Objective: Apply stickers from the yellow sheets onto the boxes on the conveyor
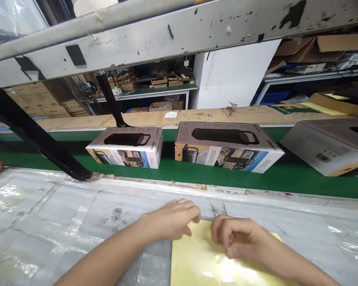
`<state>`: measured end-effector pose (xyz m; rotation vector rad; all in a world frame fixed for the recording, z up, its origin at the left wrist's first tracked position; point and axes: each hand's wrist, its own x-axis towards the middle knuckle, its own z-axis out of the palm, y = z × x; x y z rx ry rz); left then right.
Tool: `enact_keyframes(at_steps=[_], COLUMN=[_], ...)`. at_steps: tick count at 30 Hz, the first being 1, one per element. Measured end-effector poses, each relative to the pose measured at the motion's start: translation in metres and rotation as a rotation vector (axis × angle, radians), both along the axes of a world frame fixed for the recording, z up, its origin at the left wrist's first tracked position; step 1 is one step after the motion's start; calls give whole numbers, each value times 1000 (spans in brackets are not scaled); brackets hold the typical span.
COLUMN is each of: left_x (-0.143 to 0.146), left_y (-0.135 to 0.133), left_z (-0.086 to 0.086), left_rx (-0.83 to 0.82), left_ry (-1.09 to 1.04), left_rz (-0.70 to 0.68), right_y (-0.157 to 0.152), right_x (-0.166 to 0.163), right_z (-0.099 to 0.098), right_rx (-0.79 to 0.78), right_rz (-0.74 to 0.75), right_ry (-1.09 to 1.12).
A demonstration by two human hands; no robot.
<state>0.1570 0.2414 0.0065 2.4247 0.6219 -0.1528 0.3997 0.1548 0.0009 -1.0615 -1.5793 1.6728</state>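
Yellow sheet [191, 266] lies on the plastic-covered table [32, 222], on the near side of the green belt [128, 176]. And here's the left hand [174, 218] at its far-left corner, fingers bent; the right hand [237, 234] is over it, fingers curled in a narrow gap; whether either pinches it, I can't tell. Up on the belt, three printed boxes [223, 139], contents hidden! A black post [47, 143] slants up from the belt's near edge, a chipped white beam [155, 37] crosses above it, and beyond it sits an open carton [341, 43], insides unclear.
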Motion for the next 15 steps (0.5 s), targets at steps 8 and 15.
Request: enact_keyframes(at_steps=[8, 15], left_x=[43, 86], left_y=[106, 216], left_z=[34, 16], left_rx=[69, -732], left_ry=[-816, -1015], left_rz=[883, 1048], right_y=[105, 283], right_x=[27, 3], right_z=[60, 60], right_rx=[235, 726], right_rz=[-276, -408], right_ry=[-120, -174])
